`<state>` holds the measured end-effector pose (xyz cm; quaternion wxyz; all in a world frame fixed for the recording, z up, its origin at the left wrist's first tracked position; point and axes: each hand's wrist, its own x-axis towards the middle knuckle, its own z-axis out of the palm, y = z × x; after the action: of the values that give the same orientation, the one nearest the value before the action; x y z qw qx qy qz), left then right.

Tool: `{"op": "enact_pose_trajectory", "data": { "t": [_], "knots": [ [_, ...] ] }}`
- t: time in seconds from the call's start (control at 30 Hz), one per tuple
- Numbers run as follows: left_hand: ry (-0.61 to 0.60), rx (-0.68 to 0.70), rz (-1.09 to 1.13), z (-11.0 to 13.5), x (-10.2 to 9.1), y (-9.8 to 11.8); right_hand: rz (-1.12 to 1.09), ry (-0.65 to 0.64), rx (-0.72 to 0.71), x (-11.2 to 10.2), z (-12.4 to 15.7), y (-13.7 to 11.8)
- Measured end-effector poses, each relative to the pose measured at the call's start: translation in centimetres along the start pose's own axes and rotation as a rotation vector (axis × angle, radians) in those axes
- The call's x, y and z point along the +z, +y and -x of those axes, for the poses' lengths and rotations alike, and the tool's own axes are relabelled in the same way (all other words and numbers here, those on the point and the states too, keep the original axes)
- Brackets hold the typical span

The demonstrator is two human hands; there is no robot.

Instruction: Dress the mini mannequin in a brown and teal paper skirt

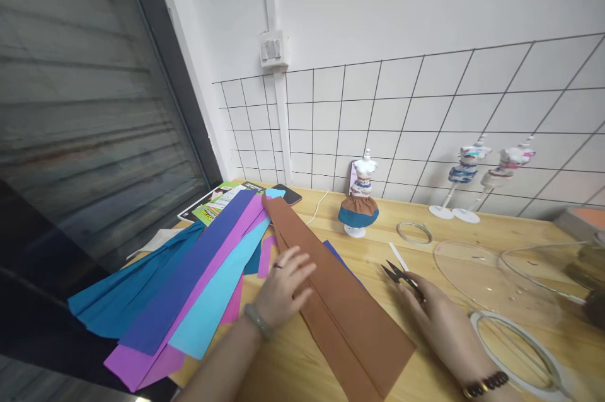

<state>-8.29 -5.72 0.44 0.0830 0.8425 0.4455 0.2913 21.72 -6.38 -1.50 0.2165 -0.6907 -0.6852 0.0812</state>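
My left hand [283,285] lies flat with spread fingers on a long brown folded paper strip [340,307] that runs across the wooden table [293,364]. My right hand [437,320] rests on the table to the right of the strip, its fingers closed around small black thread snips [394,273] whose pointed blades stick out to the upper left. Left of the brown strip lie overlapping crepe paper strips in light blue [212,307], purple [189,269], magenta [142,364] and teal [123,295].
A small mannequin with a brown and teal skirt [359,203] stands near the wire grid wall [425,118]. Two more dressed mannequins [486,172] stand at the right. Clear plastic domes [496,279], tape rings [414,232], a phone [288,194] and printed sheets [212,203] lie around.
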Motion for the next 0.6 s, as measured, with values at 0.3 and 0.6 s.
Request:
{"op": "enact_pose_trajectory", "data": {
  "t": [0.3, 0.6],
  "knots": [
    [-0.401, 0.222, 0.239, 0.2, 0.3, 1.8, -0.241, -0.128, 0.068, -1.5, 0.8, -2.6],
    [-0.426, 0.204, 0.267, 0.7, 0.1, 0.7, -0.333, -0.348, 0.013, -3.3, 3.6, -3.1]
  ]
}}
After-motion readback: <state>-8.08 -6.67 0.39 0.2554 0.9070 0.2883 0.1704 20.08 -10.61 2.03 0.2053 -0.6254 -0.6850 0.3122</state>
